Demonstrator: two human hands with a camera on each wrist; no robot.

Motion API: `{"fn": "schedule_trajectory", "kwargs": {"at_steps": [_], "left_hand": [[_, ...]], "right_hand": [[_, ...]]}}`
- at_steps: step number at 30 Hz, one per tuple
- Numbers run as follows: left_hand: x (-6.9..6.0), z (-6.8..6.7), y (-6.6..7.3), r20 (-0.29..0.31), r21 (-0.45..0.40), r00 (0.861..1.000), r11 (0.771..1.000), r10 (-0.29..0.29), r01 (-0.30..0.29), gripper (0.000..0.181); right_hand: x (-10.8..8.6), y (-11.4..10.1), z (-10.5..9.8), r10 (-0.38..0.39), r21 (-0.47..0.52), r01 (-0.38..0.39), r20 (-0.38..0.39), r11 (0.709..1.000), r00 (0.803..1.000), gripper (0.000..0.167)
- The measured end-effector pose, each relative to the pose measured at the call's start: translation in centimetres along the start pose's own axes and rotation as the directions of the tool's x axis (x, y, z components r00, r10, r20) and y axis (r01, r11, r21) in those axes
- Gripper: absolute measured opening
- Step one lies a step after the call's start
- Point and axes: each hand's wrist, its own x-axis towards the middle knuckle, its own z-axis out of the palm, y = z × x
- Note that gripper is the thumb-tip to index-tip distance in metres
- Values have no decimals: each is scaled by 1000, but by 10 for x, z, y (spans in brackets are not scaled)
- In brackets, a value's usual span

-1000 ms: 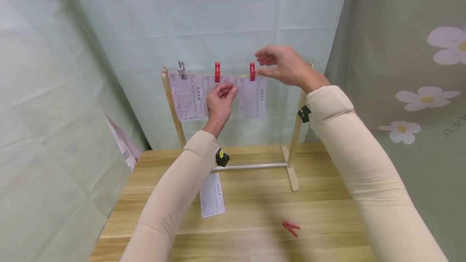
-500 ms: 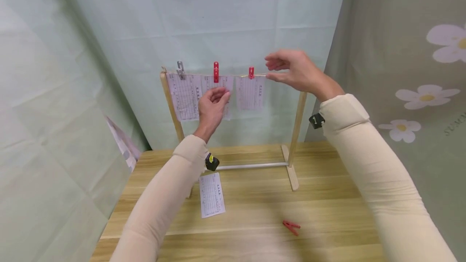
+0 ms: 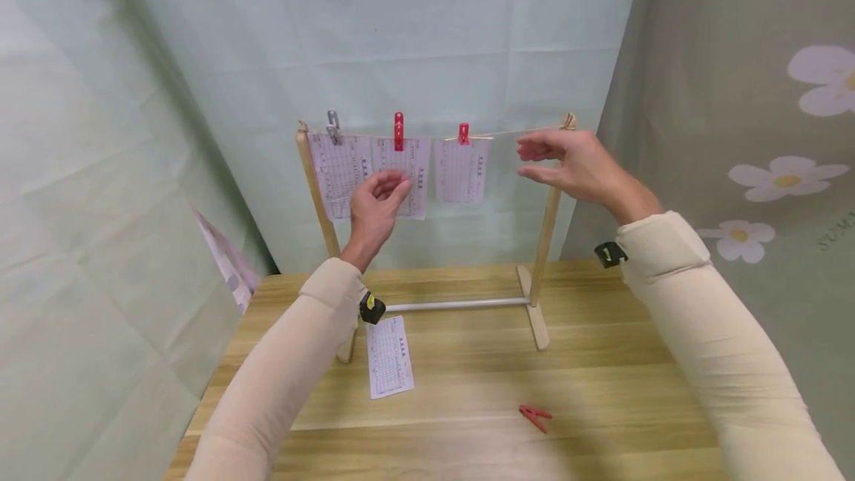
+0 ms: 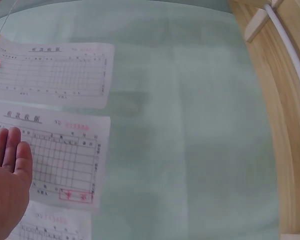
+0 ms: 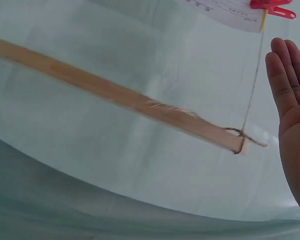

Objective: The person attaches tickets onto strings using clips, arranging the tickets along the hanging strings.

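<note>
Three printed paper slips hang in a row from a string (image 3: pixel 521 131) tied across a wooden frame. A grey clothespin (image 3: pixel 333 128) grips the left slip (image 3: pixel 339 173), and a red clothespin (image 3: pixel 398 132) the middle slip (image 3: pixel 415 162). On the right slip (image 3: pixel 459 173) sits another red clothespin (image 3: pixel 464 133), tilted back. My left hand (image 3: pixel 375 206) hovers before the middle slip with loosely bent fingers, holding nothing. Beyond the right slip, below the string, my right hand (image 3: pixel 568 162) holds nothing, thumb apart from its fingers.
On the wooden table (image 3: pixel 467 377) lie a fourth slip (image 3: pixel 390 357) and a red clothespin (image 3: pixel 535 417). A white bar (image 3: pixel 461 304) joins the frame's feet. The right post (image 3: pixel 546 236) stands behind my right hand. Pale green cloth hangs behind.
Both hands have drawn away from the right slip, the left one down and leftward, the right one down and rightward. The right clothespin has tipped back and the slip under it hangs higher.
</note>
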Motion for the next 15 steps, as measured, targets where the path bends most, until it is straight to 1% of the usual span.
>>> {"fn": "schedule_trajectory", "kwargs": {"at_steps": [6,11,15], "left_hand": [[-6,-8,-6,-9,31,1000,999,-15,15,27],[-10,-11,-10,-16,10,1000,1000,-27,27,26],[-14,-15,-19,-20,-9,998,998,-54,54,27]], "right_hand": [[-20,11,7,-22,23,23,-27,999,999,40],[-39,22,12,-34,48,36,-48,998,998,37],[-54,32,20,-28,56,31,-55,998,998,36]]}}
